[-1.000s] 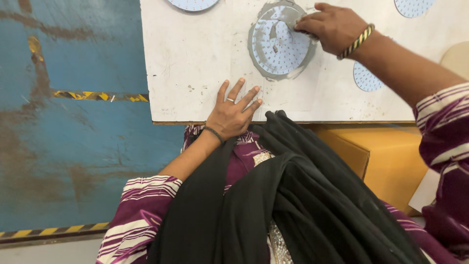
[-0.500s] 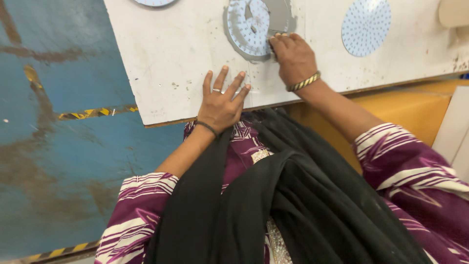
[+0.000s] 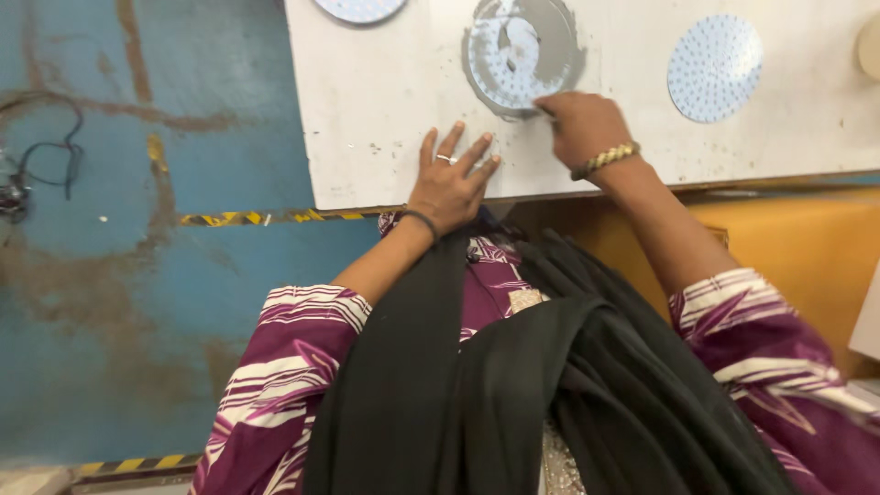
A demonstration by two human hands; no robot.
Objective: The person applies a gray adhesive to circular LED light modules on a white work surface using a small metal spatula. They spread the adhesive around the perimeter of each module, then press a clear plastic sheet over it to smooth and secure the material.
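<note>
My left hand (image 3: 452, 179) lies flat with fingers spread on the white board (image 3: 385, 101), near its front edge. My right hand (image 3: 579, 124) is closed at the lower edge of a round perforated disc (image 3: 513, 50) that sits in a smear of grey paste on the board. Something thin seems pinched in its fingers, but I cannot make out what. A gold bracelet circles my right wrist, a dark band my left, and a ring shows on a left finger.
A second round light-blue perforated disc (image 3: 714, 67) lies on the board to the right, a third disc (image 3: 359, 7) at the top edge. An orange-yellow surface (image 3: 788, 247) sits below the board. A blue worn floor (image 3: 119, 275) with yellow-black tape (image 3: 266, 218) is at left. Black cloth (image 3: 513, 385) drapes my lap.
My right hand has come down from the disc's upper right side to its lower edge. The view has shifted, and my left hand stays flat on the board.
</note>
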